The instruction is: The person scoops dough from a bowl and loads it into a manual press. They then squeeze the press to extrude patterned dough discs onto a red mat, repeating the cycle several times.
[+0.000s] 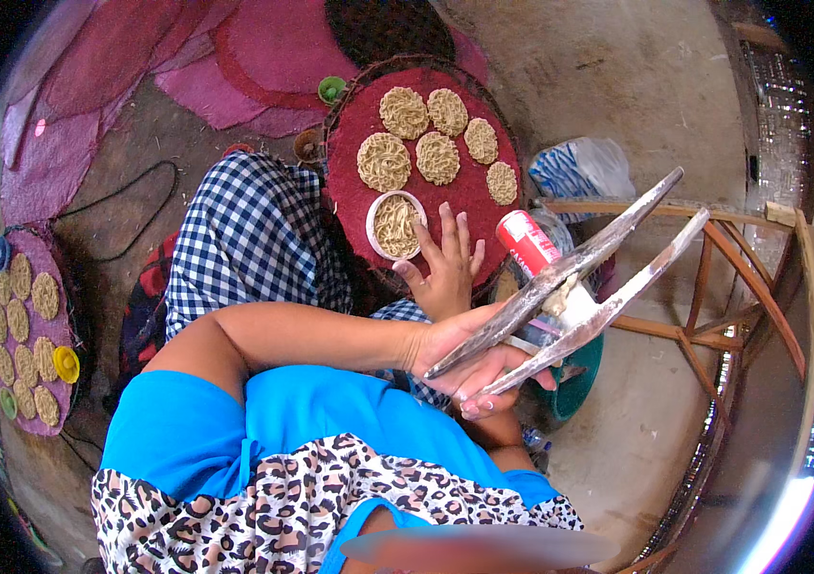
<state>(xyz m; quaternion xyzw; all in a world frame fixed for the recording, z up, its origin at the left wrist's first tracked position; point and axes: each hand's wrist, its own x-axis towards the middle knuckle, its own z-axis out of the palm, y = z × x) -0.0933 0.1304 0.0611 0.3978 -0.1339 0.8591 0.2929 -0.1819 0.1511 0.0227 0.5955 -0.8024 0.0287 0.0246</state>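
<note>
My left hand (468, 359) lies palm up, fingers curled round a wooden two-handled press (522, 316). Pale dough clings between its long, worn handles, beside a white part. Beyond it, my right hand (443, 262) is spread, palm down, a fingertip at the edge of pale noodle strands (396, 226) inside a white ring mould (374, 240). The mould sits near the close edge of a round tray covered in red cloth (349, 194). Several flat round noodle nests (438, 158) lie on that cloth. My right forearm is mostly hidden behind the left hand.
A red can (527, 240) stands right of the tray, near a plastic bag (583, 172) and a green basin (583, 387). A wooden frame (665, 326) stands at right. At far left, another tray (55, 280) holds several nests. Pink cloths (120, 57) lie at upper left.
</note>
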